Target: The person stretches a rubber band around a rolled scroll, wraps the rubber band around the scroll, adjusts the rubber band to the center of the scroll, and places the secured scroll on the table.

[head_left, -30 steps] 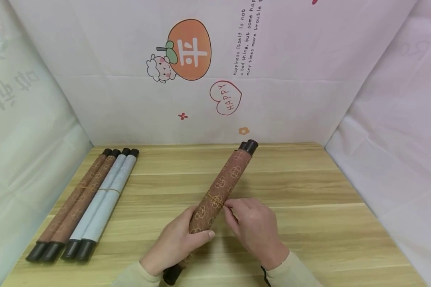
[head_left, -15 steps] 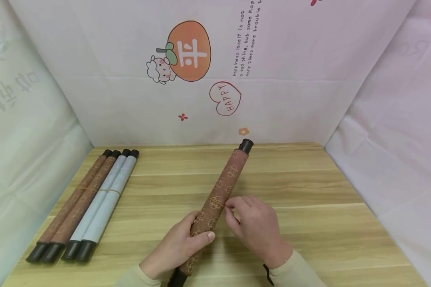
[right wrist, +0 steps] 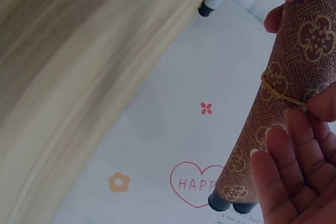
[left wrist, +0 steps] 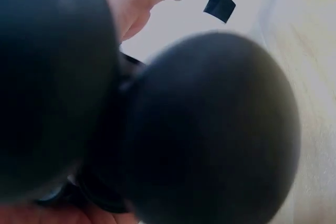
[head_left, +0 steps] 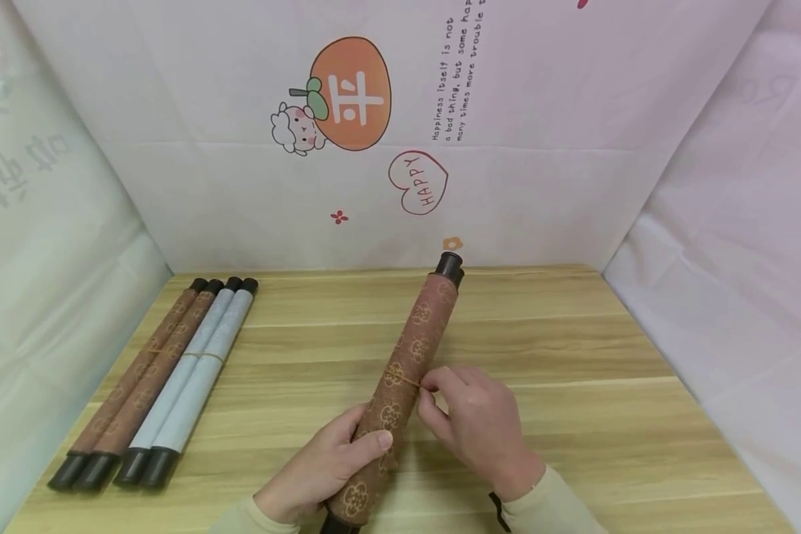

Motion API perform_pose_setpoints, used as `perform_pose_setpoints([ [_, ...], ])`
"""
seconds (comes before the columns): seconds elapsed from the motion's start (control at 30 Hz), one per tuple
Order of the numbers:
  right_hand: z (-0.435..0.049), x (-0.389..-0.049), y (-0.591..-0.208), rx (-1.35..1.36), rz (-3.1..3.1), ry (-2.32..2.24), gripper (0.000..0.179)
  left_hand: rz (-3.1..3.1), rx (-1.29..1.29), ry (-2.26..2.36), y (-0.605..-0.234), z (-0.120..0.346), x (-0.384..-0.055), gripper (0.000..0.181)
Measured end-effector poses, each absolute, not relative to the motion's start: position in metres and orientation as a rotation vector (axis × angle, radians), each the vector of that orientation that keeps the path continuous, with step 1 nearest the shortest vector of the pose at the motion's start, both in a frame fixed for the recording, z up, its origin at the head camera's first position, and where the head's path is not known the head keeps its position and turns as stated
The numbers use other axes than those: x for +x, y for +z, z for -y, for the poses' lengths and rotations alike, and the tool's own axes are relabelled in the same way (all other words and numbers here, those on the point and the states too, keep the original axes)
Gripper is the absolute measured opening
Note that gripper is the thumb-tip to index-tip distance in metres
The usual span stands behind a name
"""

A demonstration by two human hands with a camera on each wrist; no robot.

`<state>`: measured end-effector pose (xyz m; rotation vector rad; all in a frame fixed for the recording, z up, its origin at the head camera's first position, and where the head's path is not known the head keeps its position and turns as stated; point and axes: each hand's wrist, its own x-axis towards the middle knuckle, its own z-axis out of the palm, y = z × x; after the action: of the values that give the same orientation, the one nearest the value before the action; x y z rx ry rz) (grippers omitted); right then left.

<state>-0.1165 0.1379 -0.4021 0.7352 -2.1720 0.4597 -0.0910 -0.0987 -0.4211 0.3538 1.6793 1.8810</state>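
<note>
My left hand (head_left: 327, 463) grips a pair of brown scrolls (head_left: 400, 393) near the lower end, thumb across the top. Gold flower patterns cover them, and black knobs (head_left: 449, 265) cap the far end. Around their middle runs a thin yellow rubber band (right wrist: 283, 96). Thumb and index finger of my right hand (head_left: 474, 426) pinch this band at the scrolls' right side. In the right wrist view the other fingers lie beside the scrolls. Two black end knobs (left wrist: 215, 129) fill much of the left wrist view and hide most of the left hand.
At the table's left lie a banded pair of brown scrolls (head_left: 140, 378) and a banded pair of pale blue scrolls (head_left: 203, 363), side by side. The wooden table (head_left: 607, 415) meets a white printed cloth backdrop (head_left: 541, 208) behind, with cloth walls at both sides.
The held scrolls have turned in my left hand, their far end shifting left. My right hand keeps pinching the rubber band, almost in place.
</note>
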Motion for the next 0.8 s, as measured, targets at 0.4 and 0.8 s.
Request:
perform_pose_setpoints([
  [0.4, -0.1355, -0.1179, -0.4021, 0.75, 2.202, 0.438, 0.006, -1.444, 0.35, 1.976, -0.4222, 0.1043, -0.0897, 0.05],
  [0.8, -0.1332, -0.1224, -0.4083, 0.772, 2.193, 0.395, 0.001, -1.484, 0.315, 1.971, -0.4236, 0.1064, -0.0911, 0.052],
])
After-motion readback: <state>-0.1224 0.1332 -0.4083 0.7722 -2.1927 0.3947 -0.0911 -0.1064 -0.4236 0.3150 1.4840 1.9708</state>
